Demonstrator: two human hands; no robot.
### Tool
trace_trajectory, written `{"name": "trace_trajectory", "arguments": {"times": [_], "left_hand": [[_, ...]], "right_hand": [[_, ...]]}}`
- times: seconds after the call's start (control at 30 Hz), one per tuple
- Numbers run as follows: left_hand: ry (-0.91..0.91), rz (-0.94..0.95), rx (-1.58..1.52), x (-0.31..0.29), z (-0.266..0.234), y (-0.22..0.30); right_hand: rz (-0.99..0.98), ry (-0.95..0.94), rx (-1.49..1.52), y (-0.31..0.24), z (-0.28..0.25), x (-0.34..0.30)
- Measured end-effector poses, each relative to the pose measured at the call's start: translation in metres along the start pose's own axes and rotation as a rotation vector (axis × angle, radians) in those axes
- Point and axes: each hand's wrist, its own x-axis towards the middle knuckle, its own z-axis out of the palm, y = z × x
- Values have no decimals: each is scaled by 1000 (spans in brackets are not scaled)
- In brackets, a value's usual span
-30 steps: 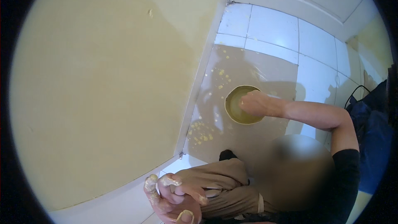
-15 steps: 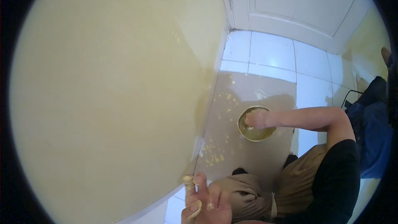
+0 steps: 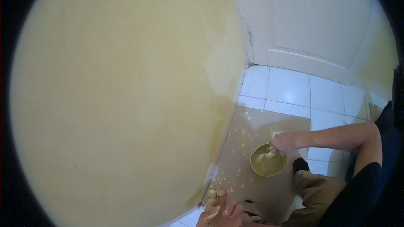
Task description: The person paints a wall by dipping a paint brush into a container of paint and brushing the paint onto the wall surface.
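Note:
My right hand [image 3: 287, 143] is closed over the far right rim of a round bucket [image 3: 269, 171], which holds yellowish paint. From its fingers a pale, paint-coated brush-like tool [image 3: 266, 155] slants down into the bucket; its exact kind is hard to make out. At the lower edge, near the foot of the wall, my left hand [image 3: 225, 212] is raised with fingers apart and partly curled. Thick yellow paint coats some of its fingertips, and I see nothing held in it.
A pale yellow wall [image 3: 126, 101] with patchy darker areas fills the left. Paint-spattered brown floor covering [image 3: 269, 120] lies under the bucket, over white tiles [image 3: 288, 86]. A white door [image 3: 320, 21] stands at the far right. My dark-covered foot [image 3: 301, 164] is beside the bucket.
My right hand has risen from inside the bucket to its rim, bringing the pale tool into sight. The view has shifted, so the room appears lower; my left hand stays raised with fingers apart.

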Motion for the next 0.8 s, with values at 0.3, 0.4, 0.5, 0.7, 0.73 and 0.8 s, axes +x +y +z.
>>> {"name": "trace_trajectory", "arguments": {"times": [0.3,0.4,0.5,0.7,0.73,0.8], "left_hand": [[267,317,122,-5,23,-2],[521,487,290,-8,37,-12],[659,650,432,-1,56,-34],[429,913,500,13,52,-53],[450,962,513,18,55,-53],[450,994,531,20,61,-52]], "right_hand": [[231,-108,1056,58,39,-40],[40,-110,1322,87,77,-41],[8,-132,1375,100,100,-31],[-91,-180,1510,120,110,-15],[-152,-166,1481,124,113,-11],[-212,-168,1461,131,117,-7]]}}
